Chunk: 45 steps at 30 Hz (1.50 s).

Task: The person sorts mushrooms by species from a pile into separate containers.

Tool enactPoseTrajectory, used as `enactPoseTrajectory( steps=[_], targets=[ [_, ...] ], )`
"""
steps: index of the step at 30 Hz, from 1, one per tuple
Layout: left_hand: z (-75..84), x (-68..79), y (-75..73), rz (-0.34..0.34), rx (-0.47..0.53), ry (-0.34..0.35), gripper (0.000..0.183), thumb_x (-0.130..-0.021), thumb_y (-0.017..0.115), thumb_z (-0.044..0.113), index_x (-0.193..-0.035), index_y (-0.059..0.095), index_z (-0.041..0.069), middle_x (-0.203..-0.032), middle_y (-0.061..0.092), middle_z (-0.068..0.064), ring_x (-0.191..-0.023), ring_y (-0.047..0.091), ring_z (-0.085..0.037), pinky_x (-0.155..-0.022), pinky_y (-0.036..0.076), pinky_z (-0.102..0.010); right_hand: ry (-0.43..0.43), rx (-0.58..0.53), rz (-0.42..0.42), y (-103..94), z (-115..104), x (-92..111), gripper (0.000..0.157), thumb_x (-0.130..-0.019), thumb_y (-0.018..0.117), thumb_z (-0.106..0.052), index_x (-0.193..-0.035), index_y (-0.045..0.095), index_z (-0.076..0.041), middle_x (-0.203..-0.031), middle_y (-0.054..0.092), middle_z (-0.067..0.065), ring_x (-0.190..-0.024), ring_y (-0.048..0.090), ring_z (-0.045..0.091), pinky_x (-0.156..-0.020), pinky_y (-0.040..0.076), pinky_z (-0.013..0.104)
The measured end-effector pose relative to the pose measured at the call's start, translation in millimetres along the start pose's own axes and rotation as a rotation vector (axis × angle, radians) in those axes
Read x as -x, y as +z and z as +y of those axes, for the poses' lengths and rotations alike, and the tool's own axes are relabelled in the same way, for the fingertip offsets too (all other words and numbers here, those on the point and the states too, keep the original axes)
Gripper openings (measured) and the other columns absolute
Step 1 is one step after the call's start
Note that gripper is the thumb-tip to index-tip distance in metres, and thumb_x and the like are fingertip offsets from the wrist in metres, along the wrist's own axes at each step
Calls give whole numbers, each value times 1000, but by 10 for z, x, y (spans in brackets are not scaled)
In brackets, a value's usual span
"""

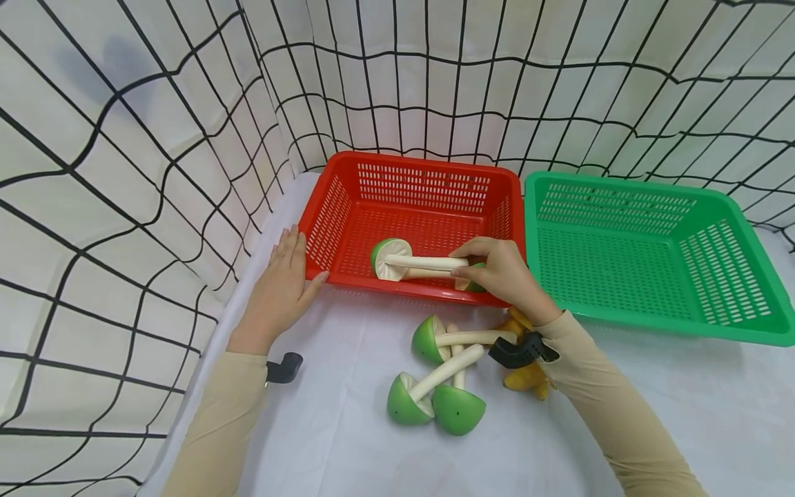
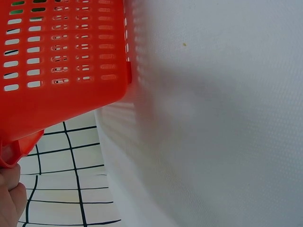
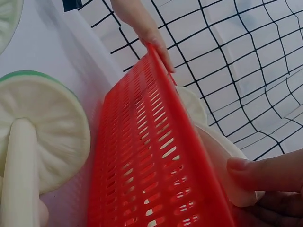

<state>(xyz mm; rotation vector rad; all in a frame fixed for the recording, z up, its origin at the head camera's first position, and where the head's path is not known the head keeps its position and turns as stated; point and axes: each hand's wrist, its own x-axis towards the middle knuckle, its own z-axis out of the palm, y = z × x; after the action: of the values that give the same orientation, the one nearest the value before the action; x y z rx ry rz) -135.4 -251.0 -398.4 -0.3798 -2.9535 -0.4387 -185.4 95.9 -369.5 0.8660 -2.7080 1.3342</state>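
Note:
My right hand (image 1: 497,269) pinches the pale stem of a toy mushroom (image 1: 422,262) inside the red basket (image 1: 422,295). Its green-topped cap points left, gills showing. Beneath it lies a second green-capped mushroom (image 1: 475,279), its cap partly hidden by the hand. In the right wrist view, thumb and fingers hold the pale stem (image 3: 222,161) just past the basket's rim. My left hand (image 1: 276,290) rests on the basket's left rim with straight fingers, thumb along the front corner. Only a bit of that hand (image 2: 10,196) shows in the left wrist view.
Three green-capped mushrooms (image 1: 458,408) lie crossed over one another on the white cloth in front of the basket. Yellow-brown knobbly pieces (image 1: 526,377) lie partly under the right wrist. A green basket (image 1: 658,328) stands to the right. Black netting (image 1: 459,63) hangs behind and at left.

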Motion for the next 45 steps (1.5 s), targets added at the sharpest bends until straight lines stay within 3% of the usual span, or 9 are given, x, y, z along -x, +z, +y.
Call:
enactPoseTrajectory(
  steps=[8,16,23,33,41,45],
  targets=[
    [6,9,0,-1,-10,-1,76,-98,44,38,-143,15,-16,-152,9,-29,-141,5,-40,-113,11,-50,21,46,-9,63,11,6,20,-76,76,-1,-96,72,0,-88,68,8,-74,61,16,-66,52,31],
    [1,5,5,3,-8,-2,76,-98,43,38,-144,13,-15,-153,8,-29,-142,3,-39,-113,10,-48,21,53,-24,99,49,-25,17,-77,77,-4,-93,73,-1,-85,68,5,-68,59,13,-59,50,27],
    [-9,6,15,1,-5,-6,77,-98,43,39,-144,13,-15,-153,7,-28,-142,1,-36,-113,11,-50,46,52,-27,119,57,-40,18,-77,76,-3,-94,73,0,-85,69,7,-69,61,15,-61,50,28],
    [-3,5,12,9,-8,0,77,-98,43,39,-144,14,-15,-153,8,-28,-141,5,-39,-114,9,-47,82,124,42,88,47,-36,23,-77,77,-5,-99,73,0,-94,69,11,-80,65,22,-72,54,38],
    [7,9,-3,9,2,-2,76,-99,43,39,-144,14,-15,-153,8,-29,-142,5,-39,-114,9,-47,51,54,78,34,47,44,23,-77,76,-2,-99,72,1,-97,68,13,-86,65,27,-75,54,43],
    [8,8,-4,-1,1,-10,76,-99,43,39,-144,13,-15,-153,7,-28,-142,3,-38,-114,9,-47,36,36,101,-6,42,96,22,-77,75,-1,-99,72,1,-96,68,13,-84,66,26,-71,56,38]
  ],
)
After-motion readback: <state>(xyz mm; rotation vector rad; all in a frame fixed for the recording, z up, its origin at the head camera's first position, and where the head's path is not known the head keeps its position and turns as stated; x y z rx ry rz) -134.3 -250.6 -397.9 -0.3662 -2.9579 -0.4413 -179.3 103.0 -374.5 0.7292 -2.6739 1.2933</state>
